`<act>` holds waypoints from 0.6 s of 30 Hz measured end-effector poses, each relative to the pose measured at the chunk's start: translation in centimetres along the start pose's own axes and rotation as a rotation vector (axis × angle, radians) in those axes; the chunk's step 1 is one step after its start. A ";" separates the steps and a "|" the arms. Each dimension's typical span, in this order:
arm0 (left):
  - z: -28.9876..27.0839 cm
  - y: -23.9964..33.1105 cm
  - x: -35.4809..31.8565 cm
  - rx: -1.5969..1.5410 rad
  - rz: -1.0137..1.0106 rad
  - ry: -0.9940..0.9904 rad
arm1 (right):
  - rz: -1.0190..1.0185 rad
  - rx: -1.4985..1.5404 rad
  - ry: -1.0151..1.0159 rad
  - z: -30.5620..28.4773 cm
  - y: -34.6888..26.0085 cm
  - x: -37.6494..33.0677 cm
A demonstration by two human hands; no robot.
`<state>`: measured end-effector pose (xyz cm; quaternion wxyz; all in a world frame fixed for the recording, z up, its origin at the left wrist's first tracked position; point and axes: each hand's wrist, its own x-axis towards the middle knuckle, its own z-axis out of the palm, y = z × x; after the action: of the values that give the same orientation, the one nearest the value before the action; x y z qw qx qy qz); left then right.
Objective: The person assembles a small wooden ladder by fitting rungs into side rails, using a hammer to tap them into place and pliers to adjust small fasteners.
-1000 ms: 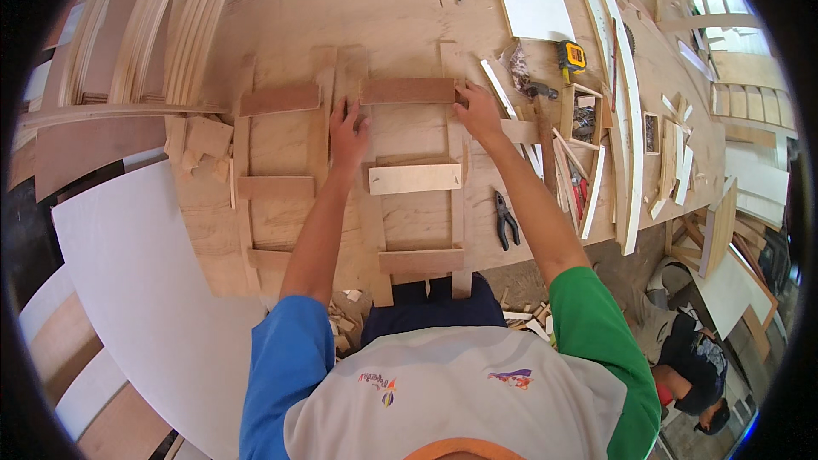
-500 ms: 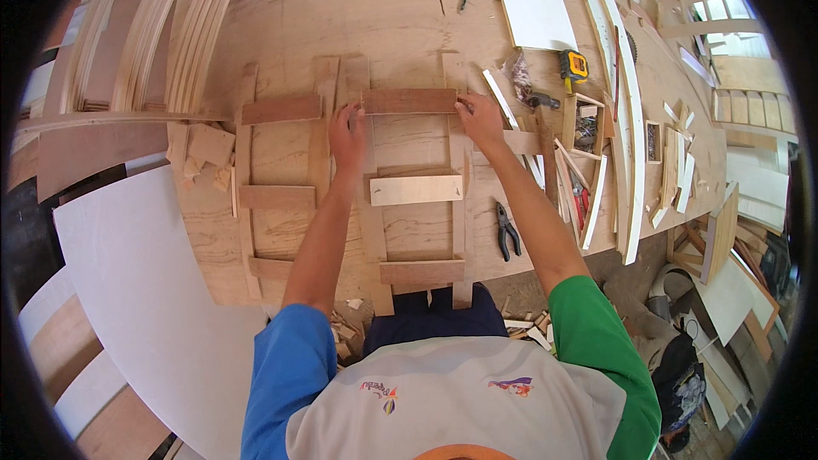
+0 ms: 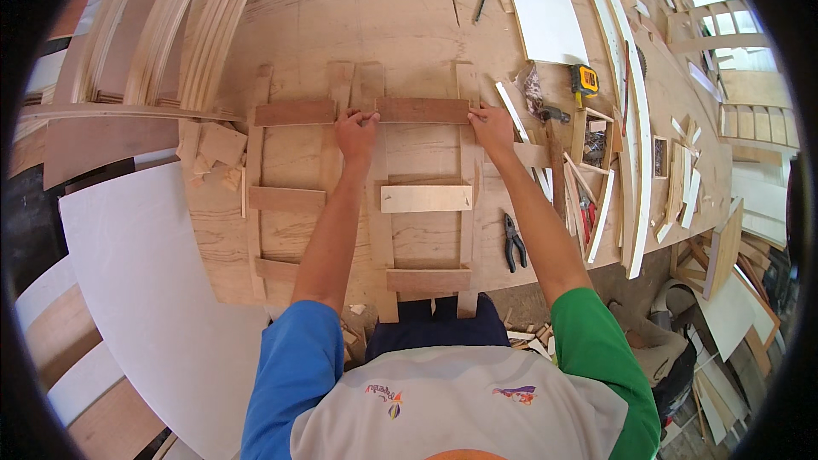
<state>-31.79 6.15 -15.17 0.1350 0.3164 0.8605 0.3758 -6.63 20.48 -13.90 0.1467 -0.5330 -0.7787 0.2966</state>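
A reddish-brown wooden slat [image 3: 423, 111] lies across the top of two upright wooden strips, forming a ladder-like frame. My left hand [image 3: 355, 134] is at the slat's left end, its fingers curled and pinched together there. At the other end my right hand [image 3: 494, 130] grips the corner between thumb and fingers. Lower on the same frame are a pale crosspiece [image 3: 426, 198] and a brown crosspiece [image 3: 429, 280]. A similar frame with brown crosspieces [image 3: 288, 198] lies to the left, partly behind my left forearm.
Right of my right forearm are pliers [image 3: 514, 243], a hammer [image 3: 556, 114], a yellow tape measure [image 3: 584, 80] and a wooden box of nails [image 3: 594, 138]. A pencil [image 3: 483, 0] lies farther back. Long wooden strips [image 3: 223, 30] are stacked at the far left; a white panel [image 3: 158, 290] stands below.
The whole view has shifted a little, so the table appears lower and farther right. My left fingers have curled in more at the slat's end; the right hand keeps its hold.
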 end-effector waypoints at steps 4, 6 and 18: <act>0.0 0.2 -0.2 -0.013 -0.010 0.002 | -0.020 -0.026 0.030 0.4 0.4 0.0; -0.1 0.1 -0.1 0.004 0.009 0.001 | -0.046 -0.037 0.034 0.5 0.5 0.0; -0.1 1.1 -0.2 0.031 -0.009 -0.018 | -0.096 -0.072 0.066 0.8 1.4 0.3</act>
<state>-31.21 6.53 -14.35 0.1392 0.3179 0.8665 0.3588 -6.16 20.87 -15.42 0.1670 -0.5096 -0.8082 0.2432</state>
